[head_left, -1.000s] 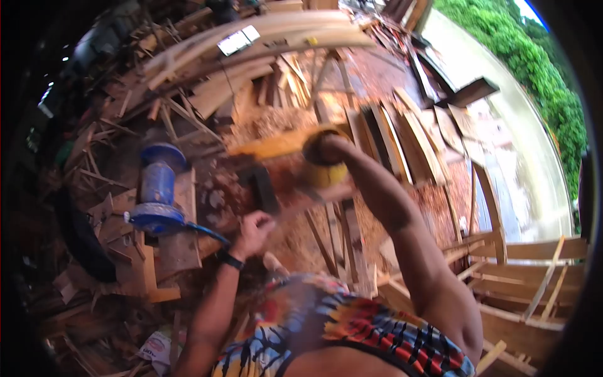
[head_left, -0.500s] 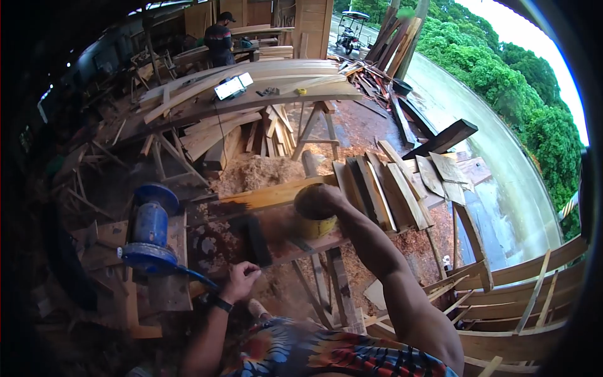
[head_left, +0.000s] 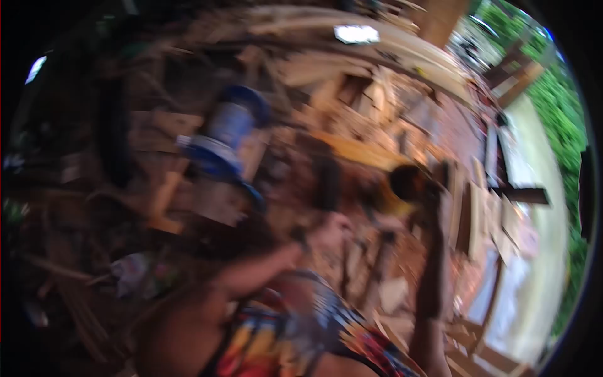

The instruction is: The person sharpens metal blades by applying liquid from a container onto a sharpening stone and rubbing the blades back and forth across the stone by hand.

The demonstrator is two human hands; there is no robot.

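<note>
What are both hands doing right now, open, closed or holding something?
Left hand: too blurred to tell; nothing held can be made out.
Right hand: at the dark round object; blur hides whether it's gripping.

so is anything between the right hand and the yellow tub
Yes, it seems: a dark round shape sits between the right hand and the yellow tub. Blur hides whether it is the tub's own mouth or something held. Nothing else visible stands in the way there.
</note>
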